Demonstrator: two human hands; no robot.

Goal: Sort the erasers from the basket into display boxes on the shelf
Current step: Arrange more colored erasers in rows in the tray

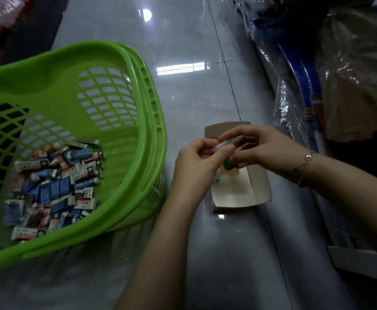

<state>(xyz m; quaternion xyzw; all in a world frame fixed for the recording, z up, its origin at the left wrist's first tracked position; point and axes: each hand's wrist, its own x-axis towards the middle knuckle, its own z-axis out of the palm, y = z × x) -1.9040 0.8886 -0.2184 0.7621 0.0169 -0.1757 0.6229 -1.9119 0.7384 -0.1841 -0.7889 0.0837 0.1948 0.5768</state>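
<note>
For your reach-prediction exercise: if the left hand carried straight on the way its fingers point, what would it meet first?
Probably the right hand, since the left hand points toward it over the cardboard display box; depth is unclear.

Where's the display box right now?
In the head view, the display box lies on the tiled floor right of the green basket, under both hands.

The basket is bright green moulded plastic with a smooth, slightly glossy lattice. The floor is polished tile, mirror-glossy (lamps reflect in it). The display box is matt pale cardboard. Crinkled clear plastic wrap glints at right.
</note>
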